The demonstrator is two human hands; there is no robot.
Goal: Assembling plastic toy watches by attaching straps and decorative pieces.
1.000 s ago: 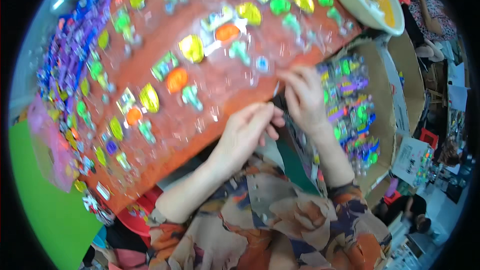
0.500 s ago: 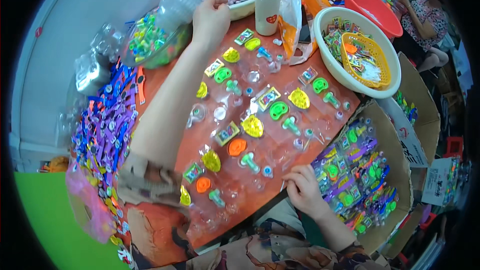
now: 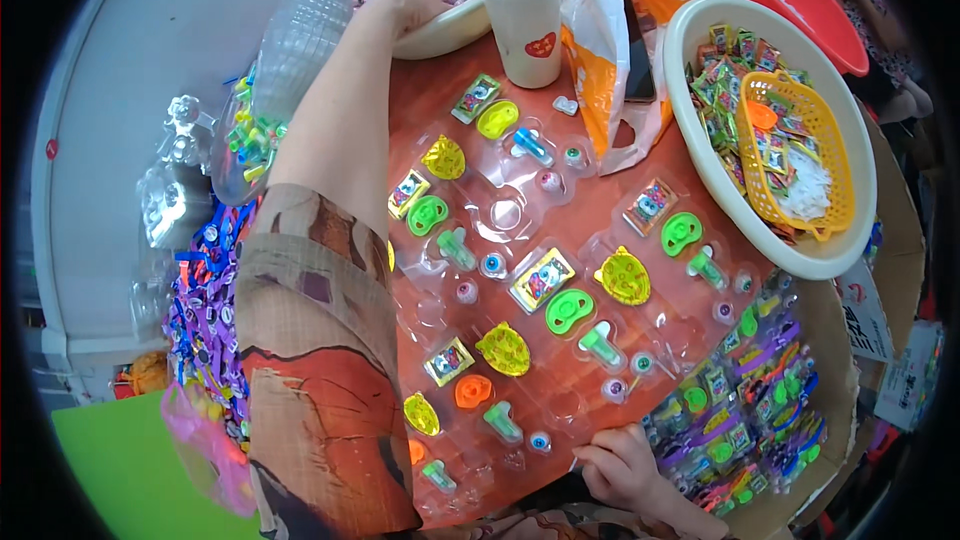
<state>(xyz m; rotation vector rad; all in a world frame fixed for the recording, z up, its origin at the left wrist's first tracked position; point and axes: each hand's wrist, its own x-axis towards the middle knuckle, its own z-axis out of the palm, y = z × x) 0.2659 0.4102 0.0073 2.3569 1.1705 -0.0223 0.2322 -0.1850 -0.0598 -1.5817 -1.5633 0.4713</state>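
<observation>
A: How far along do you look?

B: Partway, I judge. Your clear trays (image 3: 672, 330) lie across the table (image 3: 430, 90), carrying packets (image 3: 543, 279), yellow cat-head cases (image 3: 503, 349), pacifiers (image 3: 570, 312) and tubes (image 3: 602, 346). Several have two eyeballs (image 3: 549, 181); beside the orange pacifier (image 3: 473, 391) I make out only one — and some hollows (image 3: 503, 212) look bare.

A: And your hands?

B: Your left hand (image 3: 415, 4) is at the cream bowl (image 3: 447, 32), which is heaped with more eyeballs; its fingertips are hidden, so I can't tell what they hold. Your right hand (image 3: 617, 464) sits at the table's near edge, fingers pinching a thin white sliver (image 3: 575, 463).

A: Your other containers?

B: The big basin (image 3: 800, 262) holds packets and a yellow basket (image 3: 848, 175) with white scraps (image 3: 806, 190). Below it, a cardboard box (image 3: 838, 350) holds filled trays (image 3: 740, 390).
</observation>
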